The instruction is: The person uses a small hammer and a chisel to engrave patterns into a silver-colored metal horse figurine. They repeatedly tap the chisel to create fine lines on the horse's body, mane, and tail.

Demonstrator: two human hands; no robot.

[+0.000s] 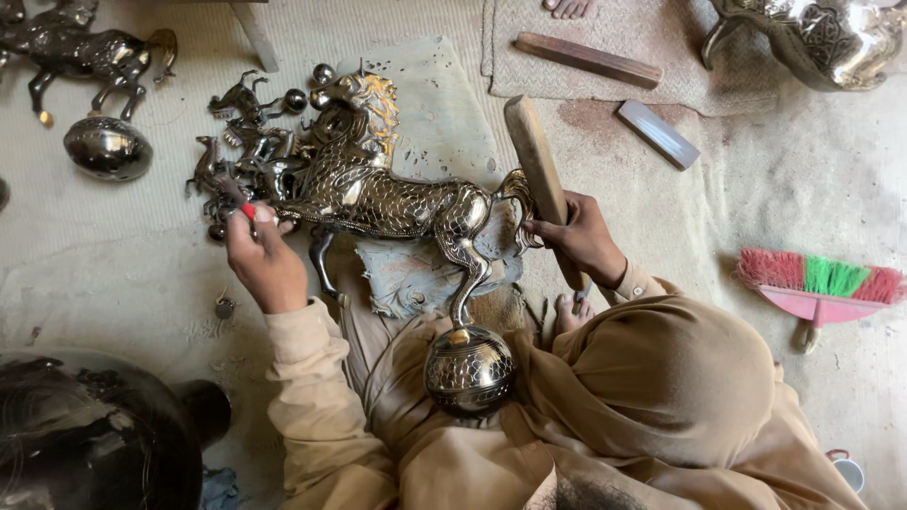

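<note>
While right hand [578, 236] grips wooden mallet [543, 184] | left hand [263, 257] pinches red-tipped tool [238, 200], tip hidden among small figurines [241, 142] | brass horse [378, 189] crowds centre | bare floor right.

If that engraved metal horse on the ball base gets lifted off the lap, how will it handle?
The metal horse is probably rigid and heavy for its size, since it looks like solid polished metal. Its round ball base suggests it would roll or tip if set down unsupported. The glossy surface may be slippery; the left hand holds a small tool at its front, and the right hand holds a wooden mallet.
</note>
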